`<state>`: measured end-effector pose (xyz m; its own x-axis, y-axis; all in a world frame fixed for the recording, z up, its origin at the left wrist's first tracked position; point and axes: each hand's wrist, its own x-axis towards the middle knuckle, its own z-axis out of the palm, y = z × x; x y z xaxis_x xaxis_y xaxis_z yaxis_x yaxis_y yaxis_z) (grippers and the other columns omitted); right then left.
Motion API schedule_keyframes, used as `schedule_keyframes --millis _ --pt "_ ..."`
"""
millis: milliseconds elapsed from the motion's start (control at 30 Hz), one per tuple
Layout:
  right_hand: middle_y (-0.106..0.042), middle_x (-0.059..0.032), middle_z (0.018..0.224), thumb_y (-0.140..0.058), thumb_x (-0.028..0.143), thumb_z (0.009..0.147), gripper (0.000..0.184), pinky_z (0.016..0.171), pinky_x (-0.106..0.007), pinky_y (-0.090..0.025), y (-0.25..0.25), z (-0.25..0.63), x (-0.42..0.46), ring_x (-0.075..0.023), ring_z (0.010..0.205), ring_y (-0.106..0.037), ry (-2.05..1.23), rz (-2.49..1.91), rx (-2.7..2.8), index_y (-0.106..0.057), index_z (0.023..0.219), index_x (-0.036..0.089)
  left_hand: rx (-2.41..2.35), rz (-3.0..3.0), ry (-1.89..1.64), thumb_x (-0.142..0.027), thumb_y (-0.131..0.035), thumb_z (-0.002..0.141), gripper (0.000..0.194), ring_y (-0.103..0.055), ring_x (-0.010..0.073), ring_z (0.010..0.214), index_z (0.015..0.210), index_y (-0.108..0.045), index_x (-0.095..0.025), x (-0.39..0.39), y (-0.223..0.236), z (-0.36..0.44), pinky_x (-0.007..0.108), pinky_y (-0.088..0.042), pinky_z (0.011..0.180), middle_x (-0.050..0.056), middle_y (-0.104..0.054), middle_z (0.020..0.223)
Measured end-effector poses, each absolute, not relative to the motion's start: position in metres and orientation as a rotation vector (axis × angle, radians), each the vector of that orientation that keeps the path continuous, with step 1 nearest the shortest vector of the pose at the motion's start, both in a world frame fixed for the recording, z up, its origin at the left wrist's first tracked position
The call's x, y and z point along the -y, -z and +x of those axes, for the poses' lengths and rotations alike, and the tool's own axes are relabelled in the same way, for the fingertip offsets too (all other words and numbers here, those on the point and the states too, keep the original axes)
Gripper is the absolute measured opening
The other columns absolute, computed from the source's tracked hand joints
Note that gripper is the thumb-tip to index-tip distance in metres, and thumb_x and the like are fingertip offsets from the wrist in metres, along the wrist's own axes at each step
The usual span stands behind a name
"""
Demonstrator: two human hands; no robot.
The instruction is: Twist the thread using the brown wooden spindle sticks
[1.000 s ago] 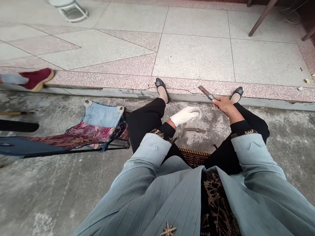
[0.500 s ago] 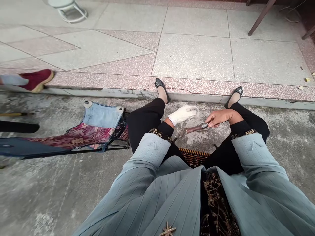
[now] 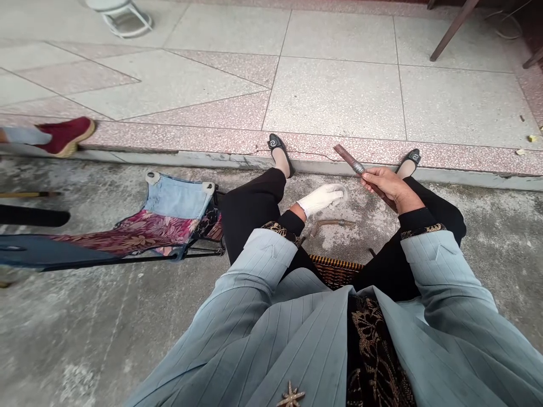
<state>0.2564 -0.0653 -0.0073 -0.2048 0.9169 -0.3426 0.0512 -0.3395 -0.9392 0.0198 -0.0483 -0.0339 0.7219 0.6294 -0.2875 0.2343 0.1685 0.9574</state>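
Observation:
My right hand [image 3: 384, 183], bare, grips a brown stick [image 3: 345, 155] whose upper end slants up and to the left. Thin silvery wire [image 3: 358, 168] is wound round the stick just above my fingers. On my left hand [image 3: 320, 200] is a white knitted glove, its fingers closed on a pale coil of fine wire [image 3: 345, 194]. Whether a strand links coil and stick is too fine to tell. Below both hands, a bent brown branch [image 3: 331, 222] lies on the concrete, with some wrapping near its right part.
To the left stands a folding chair [image 3: 139, 229] with floral and denim cloth. A raised tiled step [image 3: 331, 96] runs ahead, my shoes against its edge. Another person's red shoe [image 3: 70, 135] is at far left. A white stool [image 3: 125, 17] stands behind; I sit over a woven seat [image 3: 337, 271].
My right hand has raised and turned the stick, so its free end now points up-left instead of down-left. The bent branch beneath shows more fully. My left hand has shifted slightly right.

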Motion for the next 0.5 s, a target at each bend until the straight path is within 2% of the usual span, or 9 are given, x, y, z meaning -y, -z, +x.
schedule_keyframes --millis 200,367,433,500 --pt "-0.057 -0.0003 0.066 -0.060 0.033 0.084 0.018 0.054 -0.025 -0.037 0.016 0.258 0.060 -0.0115 0.056 -0.047 -1.225 -1.718 1.415 -0.061 0.077 0.017 -0.887 1.438 -0.303 -0.033 -0.064 0.087 0.019 -0.047 0.0075 0.051 0.084 -0.062 -0.014 0.053 0.027 0.022 0.021 -0.042 0.053 -0.002 -0.048 0.058" --pt "-0.066 -0.0090 0.079 -0.055 0.032 0.089 0.022 0.063 -0.030 -0.037 0.013 0.262 0.057 -0.0200 0.071 -0.055 -0.723 -2.137 1.914 -0.070 0.091 0.017 -0.807 1.597 -0.245 -0.038 -0.060 0.086 0.025 -0.044 0.0080 0.052 0.083 -0.063 -0.014 0.054 0.024 0.021 0.020 -0.036 0.051 -0.002 -0.051 0.061" --pt "-0.067 -0.0108 0.079 -0.058 0.031 0.087 0.020 0.061 -0.030 -0.036 0.013 0.263 0.058 -0.0200 0.069 -0.054 -0.787 -2.174 2.121 -0.072 0.087 0.017 -0.783 1.633 -0.249 -0.042 -0.057 0.087 0.030 -0.043 0.0086 0.053 0.083 -0.064 -0.013 0.052 0.023 0.019 0.021 -0.035 0.051 -0.002 -0.051 0.063" --pt "-0.065 -0.0093 0.070 -0.065 0.031 0.082 0.017 0.058 -0.030 -0.036 0.014 0.263 0.060 -0.0175 0.061 -0.052 -1.095 -1.996 2.301 -0.071 0.075 0.017 -0.757 1.676 -0.241 -0.043 -0.053 0.088 0.033 -0.044 0.0089 0.053 0.083 -0.064 -0.013 0.051 0.021 0.017 0.022 -0.034 0.051 -0.002 -0.053 0.064"
